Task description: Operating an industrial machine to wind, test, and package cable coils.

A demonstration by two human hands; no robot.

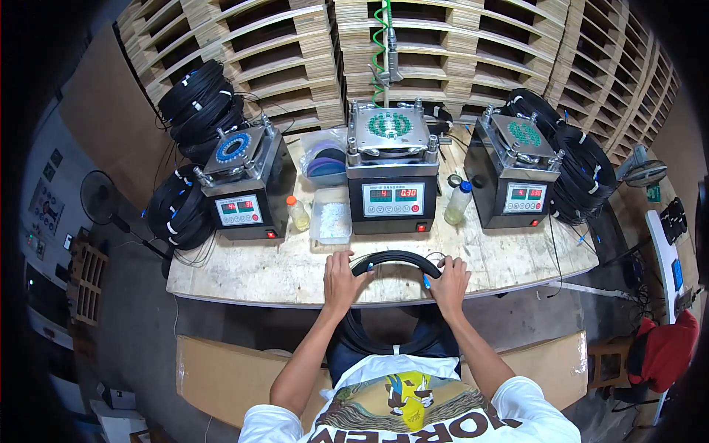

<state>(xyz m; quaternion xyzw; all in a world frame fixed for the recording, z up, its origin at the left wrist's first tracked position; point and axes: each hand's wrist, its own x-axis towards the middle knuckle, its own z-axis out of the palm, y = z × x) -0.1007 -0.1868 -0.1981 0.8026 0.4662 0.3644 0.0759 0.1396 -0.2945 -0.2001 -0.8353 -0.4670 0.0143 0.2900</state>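
A coil of black cable [399, 256] rests across the table's front edge, its near part hanging down over my lap. My left hand [341, 282] is closed round the coil's left side, where a small pale connector end shows by the thumb. On the opposite side my right hand [449, 285] grips the same coil. A blue connector [426, 281] sticks out beside its thumb. A white tie [396, 349] binds the coil at its near end.
Three polishing machines, left [247, 184], middle [391, 173] and right [515, 170], stand along the wooden table [295, 273]. Between them are a tub of white pieces [332, 221], an orange-capped bottle [298, 214] and a blue-capped bottle [459, 204]. Cable coils [181, 207] are stacked at both sides.
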